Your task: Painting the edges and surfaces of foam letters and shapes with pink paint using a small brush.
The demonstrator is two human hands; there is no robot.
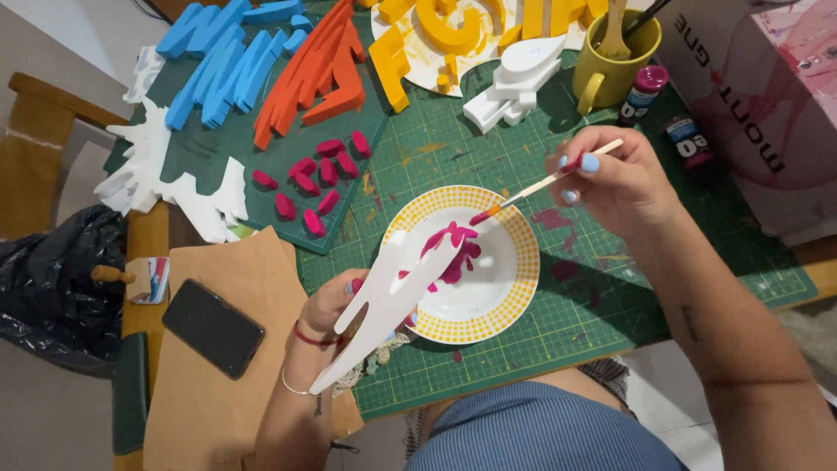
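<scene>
My left hand [330,307] holds a long white foam cut-out [384,305] over a white plate with a yellow dotted rim [516,262]. The cut-out's upper tips [446,237] are painted magenta, and a puddle of magenta paint [462,262] lies in the plate beneath them. A thin paintbrush [545,181] is pinched in my right hand [610,179], and its magenta tip [481,216] hovers just right of the painted foam tips.
A green cutting mat [558,323] covers the table. Blue [218,61], orange [318,74], yellow [418,35] and small magenta [314,179] foam shapes lie at the back, with white foam pieces [514,78], a yellow mug [610,65] and paint bottles [645,92]. A black phone [213,328] rests on cardboard at left.
</scene>
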